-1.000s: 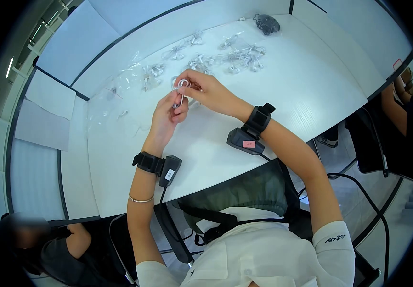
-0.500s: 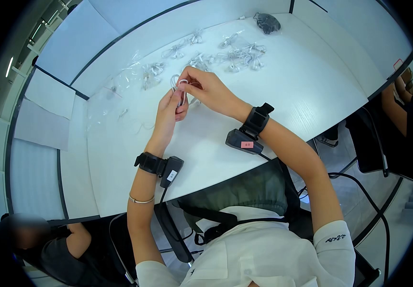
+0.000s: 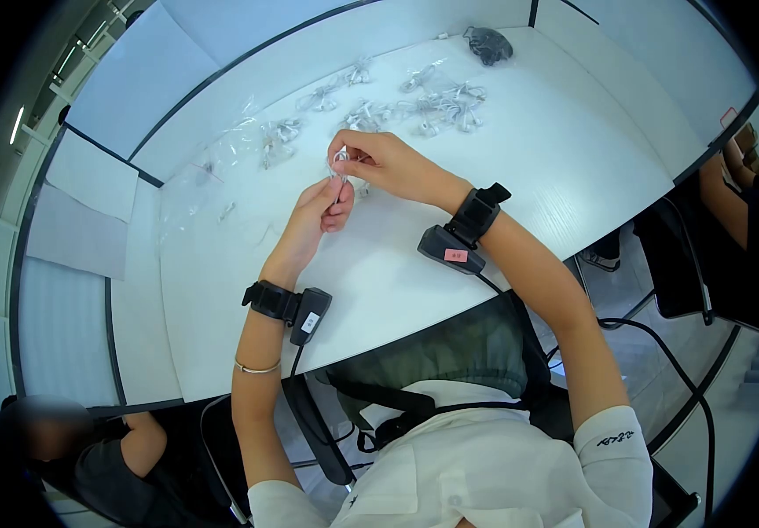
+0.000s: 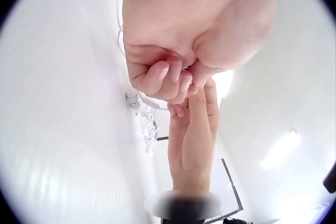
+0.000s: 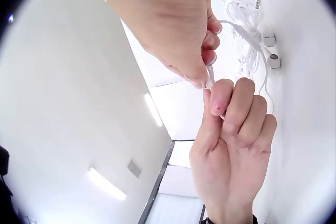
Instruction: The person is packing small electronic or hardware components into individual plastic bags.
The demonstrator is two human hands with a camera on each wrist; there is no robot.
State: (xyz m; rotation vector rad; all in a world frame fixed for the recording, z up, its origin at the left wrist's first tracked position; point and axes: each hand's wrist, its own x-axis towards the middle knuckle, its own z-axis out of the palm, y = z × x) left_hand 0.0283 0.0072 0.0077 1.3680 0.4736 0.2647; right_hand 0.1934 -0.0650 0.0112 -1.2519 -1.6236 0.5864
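Observation:
In the head view, my left hand (image 3: 313, 216) and right hand (image 3: 392, 167) meet over the table around a looped white earphone cord (image 3: 341, 158). The left hand's fingers curl round the lower part of the bundle, the thumb pressing against them. Above, the right thumb and fingers pinch the loops. The right wrist view shows white strands (image 5: 210, 73) running between the two hands. Beside them hang a slim inline piece (image 5: 248, 36) and a thin loose wire. Most of the bundle is hidden by fingers in the left wrist view.
Several bundles of white earphones (image 3: 450, 106) in clear plastic lie along the back of the white table (image 3: 573, 150). Clear plastic wrap (image 3: 199, 180) spreads at the left. A dark bag (image 3: 489, 46) sits in the far corner. Low partitions border the table; another person sits at lower left.
The cord loops that stuck out to the left of the fingers are now drawn in close between the hands. The left hand has shifted slightly right and nearer the body.

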